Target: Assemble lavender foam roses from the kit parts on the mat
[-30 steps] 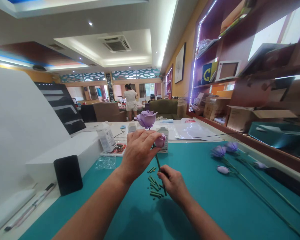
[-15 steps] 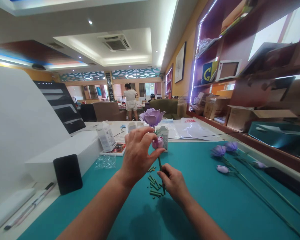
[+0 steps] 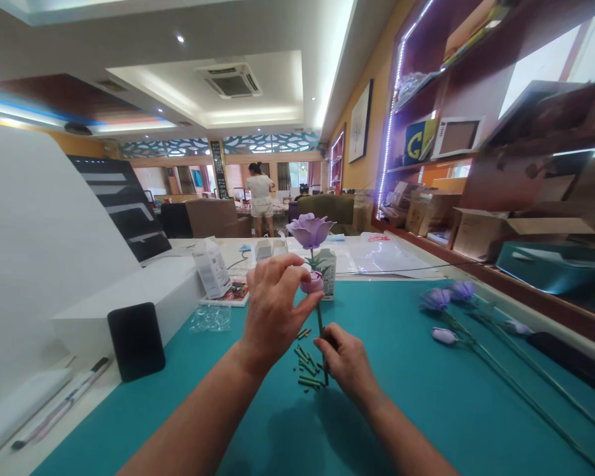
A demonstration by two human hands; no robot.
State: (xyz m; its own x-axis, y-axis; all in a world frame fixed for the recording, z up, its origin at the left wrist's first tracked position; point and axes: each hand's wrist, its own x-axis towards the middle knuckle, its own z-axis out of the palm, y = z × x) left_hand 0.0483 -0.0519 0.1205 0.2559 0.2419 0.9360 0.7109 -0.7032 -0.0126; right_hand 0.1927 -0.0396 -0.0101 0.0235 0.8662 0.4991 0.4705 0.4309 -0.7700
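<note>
An artificial flower stands nearly upright in front of me, with an open purple bloom on top and a smaller pink bud below it. My left hand comes from the left, thumb and fingers curled around the pink bud. Lower down, my right hand pinches the green stem. Short cut stem pieces lie on the teal mat just behind and left of the stem's lower end. Part of the bud is hidden by my left fingers.
Purple flowers on long stems lie at the right. A black upright panel, clear plastic packaging and a white carton stand or lie at the left. Behind the flower is another carton. A person stands far back.
The purple bloom has tipped slightly to the right, and the pink bud has turned a little within my left hand. My right hand keeps its hold on the stem.
</note>
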